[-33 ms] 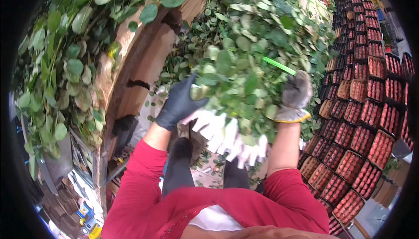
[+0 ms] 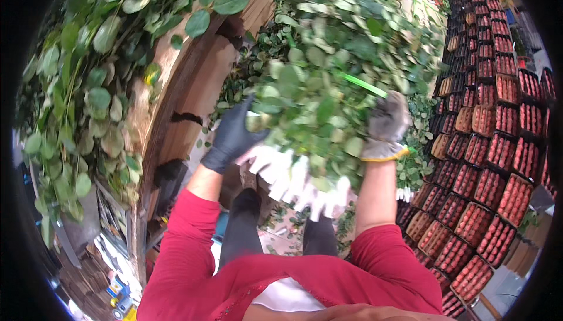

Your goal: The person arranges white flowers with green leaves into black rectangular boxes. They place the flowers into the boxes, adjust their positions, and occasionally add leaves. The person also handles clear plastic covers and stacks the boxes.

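Note:
A big bundle of leafy green stems (image 2: 316, 98) fills the middle, with a row of white sleeve-like tips (image 2: 293, 180) along its near end; I cannot tell what these tips cover. My left hand (image 2: 234, 136), in a black glove, grips the bundle's left side near those tips, its fingertips partly hidden by leaves. On the right side my right hand (image 2: 387, 121), in a grey work glove with a yellow-edged cuff, is closed at the foliage. A bright green strip (image 2: 363, 84) runs from its fingers across the leaves; whether it is held is unclear.
On the left, more leafy stems (image 2: 99, 92) hang over a worn wooden ledge (image 2: 149, 115). Rows of black and brown trays (image 2: 484, 180) holding round reddish things line the right. Leaf scraps lie on the floor (image 2: 278, 240) by my legs. Further foliage is piled beyond the bundle.
Both hands have shifted slightly left together with the leafy bundle and the green strip. Their hold looks the same.

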A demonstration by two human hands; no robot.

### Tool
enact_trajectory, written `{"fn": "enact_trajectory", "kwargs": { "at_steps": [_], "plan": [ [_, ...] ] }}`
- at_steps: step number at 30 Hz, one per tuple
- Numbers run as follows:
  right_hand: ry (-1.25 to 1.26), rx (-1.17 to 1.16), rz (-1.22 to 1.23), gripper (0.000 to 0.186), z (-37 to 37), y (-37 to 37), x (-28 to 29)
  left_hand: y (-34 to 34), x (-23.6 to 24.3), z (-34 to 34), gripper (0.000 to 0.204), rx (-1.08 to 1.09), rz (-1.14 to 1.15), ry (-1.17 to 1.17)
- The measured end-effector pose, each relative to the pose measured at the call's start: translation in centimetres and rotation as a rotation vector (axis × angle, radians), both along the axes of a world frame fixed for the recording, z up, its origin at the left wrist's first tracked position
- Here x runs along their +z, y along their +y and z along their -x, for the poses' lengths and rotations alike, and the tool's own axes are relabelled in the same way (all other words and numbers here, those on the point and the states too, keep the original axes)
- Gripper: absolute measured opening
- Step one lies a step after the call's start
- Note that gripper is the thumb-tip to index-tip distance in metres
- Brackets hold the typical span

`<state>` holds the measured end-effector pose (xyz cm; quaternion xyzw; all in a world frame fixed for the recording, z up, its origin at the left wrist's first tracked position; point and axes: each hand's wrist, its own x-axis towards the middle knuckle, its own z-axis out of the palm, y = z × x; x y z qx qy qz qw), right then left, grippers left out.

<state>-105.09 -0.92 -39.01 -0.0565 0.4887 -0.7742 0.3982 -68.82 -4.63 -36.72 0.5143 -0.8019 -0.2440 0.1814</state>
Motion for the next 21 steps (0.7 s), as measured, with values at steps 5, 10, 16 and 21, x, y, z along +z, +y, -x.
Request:
{"fn": "enact_trajectory", "kwargs": {
  "at_steps": [5,10,16,21],
  "plan": [
    [0.157,0.198,0.043,0.021,-8.0,-7.7,-19.0,-7.6,-10.3,-10.1,0.075,0.15,0.032,-0.233],
    [0.975,0.75,-0.724,0.042,-12.5,-10.3,-14.6,-12.0,-22.3,-16.8,0.075,0.193,0.2,-0.207],
    [1.214,0.392,-0.284,0.047,-2.5,2.8,-8.5,-10.5,-19.3,-14.2,0.081,0.376,0.097,-0.659],
    [1.005,0.676,-1.338,0.045,17.1,25.3,-19.0,6.5,-6.3,1.9,0.064,-0.081,0.233,-0.309]
  ]
}}
